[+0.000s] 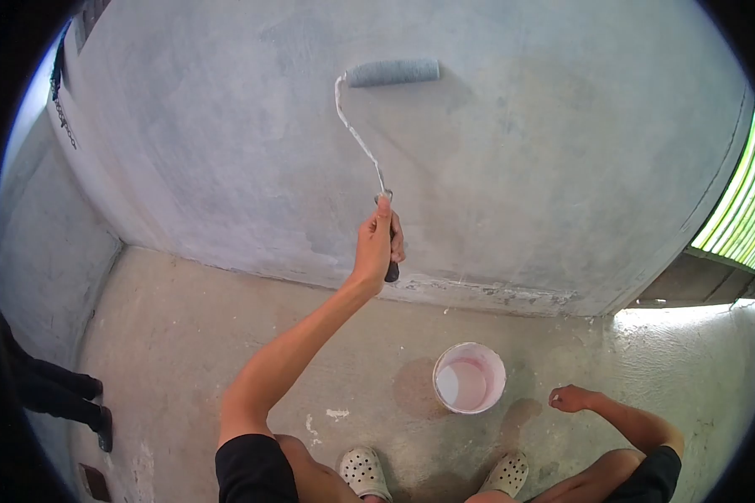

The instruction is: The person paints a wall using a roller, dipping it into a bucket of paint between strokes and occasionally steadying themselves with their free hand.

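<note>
My left hand (379,239) is wrapped round the dark handle of a paint roller (393,73), thumb along the top. The roller's grey, nap-covered sleeve lies level against the wall (520,151), and its bent wire frame is coated in white paint. Down at the right, my right hand (572,399) is curled closed above the floor, with nothing visible in it. Between my feet and the wall stands a round bucket (493,381), pinkish-white inside, with pale liquid at the bottom; my right hand is beside it, not touching.
The concrete floor (226,335) has white paint spots. My feet wear pale clogs (362,471). At the left edge stands another person in dark trousers (59,394), near a side wall (42,235). A slatted opening (738,201) lets in light at the right. A chain (65,126) hangs upper left.
</note>
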`<action>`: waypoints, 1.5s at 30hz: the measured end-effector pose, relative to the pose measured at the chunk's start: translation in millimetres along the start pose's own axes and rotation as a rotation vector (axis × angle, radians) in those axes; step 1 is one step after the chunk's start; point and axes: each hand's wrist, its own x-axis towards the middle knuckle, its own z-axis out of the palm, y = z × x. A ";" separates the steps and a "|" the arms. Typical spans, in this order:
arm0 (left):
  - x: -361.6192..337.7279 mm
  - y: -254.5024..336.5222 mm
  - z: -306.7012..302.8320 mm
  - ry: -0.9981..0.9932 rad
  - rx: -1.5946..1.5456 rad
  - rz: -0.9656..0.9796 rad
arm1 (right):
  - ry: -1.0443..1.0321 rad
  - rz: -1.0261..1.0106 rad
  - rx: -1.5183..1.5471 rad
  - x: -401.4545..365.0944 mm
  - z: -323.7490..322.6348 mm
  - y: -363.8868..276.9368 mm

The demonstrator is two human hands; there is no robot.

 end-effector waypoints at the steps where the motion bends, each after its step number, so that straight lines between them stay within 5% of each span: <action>1: -0.7 -2.2 1.4 0.004 0.025 0.009 | 0.004 -0.016 0.017 -0.4 0.9 -0.2; 6: -71.8 -102.6 -30.1 0.031 0.190 -0.240 | -0.037 0.029 -0.039 -2.4 6.3 3.0; 10: -107.5 -111.6 -41.1 0.043 0.099 -0.473 | -0.043 0.026 -0.044 -6.5 11.9 15.9; 17: -15.4 -24.4 -18.7 0.031 0.149 -0.052 | -0.020 0.053 -0.045 -7.7 11.0 12.7; 22: 17.0 33.0 -8.8 -0.011 0.028 0.034 | -0.023 0.037 -0.027 -4.4 11.2 2.6; 25: -2.9 -24.5 -29.7 0.094 0.215 0.000 | -0.031 0.022 -0.029 -5.1 9.4 -2.3; 30: -102.9 -141.3 -79.7 0.032 0.300 -0.357 | -0.046 0.061 -0.039 -9.6 6.8 -3.6; 35: -135.0 -135.6 -86.1 0.052 0.263 -0.634 | -0.036 0.015 -0.024 -7.8 12.2 9.4; 45: -112.3 -126.0 -69.6 0.103 0.372 -0.356 | -0.050 0.044 -0.032 -2.5 2.4 -3.0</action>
